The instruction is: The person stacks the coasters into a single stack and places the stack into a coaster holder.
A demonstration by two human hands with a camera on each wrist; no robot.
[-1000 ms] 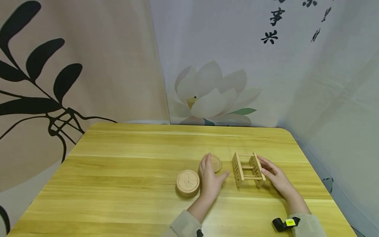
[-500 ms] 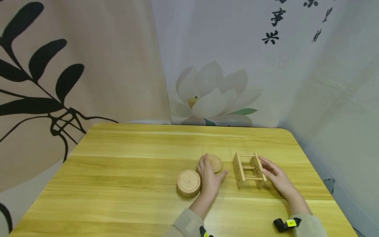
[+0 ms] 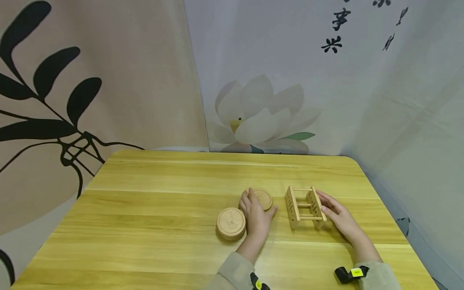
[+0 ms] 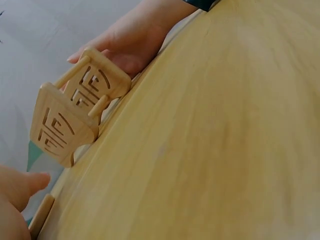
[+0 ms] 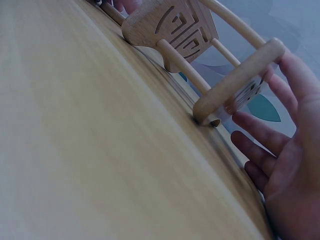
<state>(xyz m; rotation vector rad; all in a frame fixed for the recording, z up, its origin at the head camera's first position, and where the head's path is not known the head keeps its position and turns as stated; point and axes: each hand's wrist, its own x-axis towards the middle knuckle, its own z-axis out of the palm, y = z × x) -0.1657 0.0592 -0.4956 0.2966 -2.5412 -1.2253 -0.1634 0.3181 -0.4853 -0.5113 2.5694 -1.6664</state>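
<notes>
A round wooden coaster (image 3: 265, 199) lies flat on the table, partly covered by my left hand (image 3: 256, 217). The fingers reach along its left side while the thumb stretches out to its right. In the left wrist view that straight thumb (image 4: 36, 183) stands close above the edge of the coaster (image 4: 42, 217). A small wooden coaster rack (image 3: 303, 207), with slotted side panels joined by rods, stands upright to the right. My right hand (image 3: 337, 215) rests against its right panel, fingers fairly straight. In the right wrist view the lower fingers (image 5: 257, 155) are loosely spread beside the rack (image 5: 180, 30).
A stack of round wooden coasters (image 3: 231, 224) stands just left of my left hand, the top one engraved with a leaf. The wooden table (image 3: 152, 225) reaches back to printed curtains (image 3: 261, 48). Each sleeve carries a black wrist device (image 3: 349, 274).
My left hand has shifted slightly left, its thumb drawing a little closer to the single coaster. The right hand and the rack hold still.
</notes>
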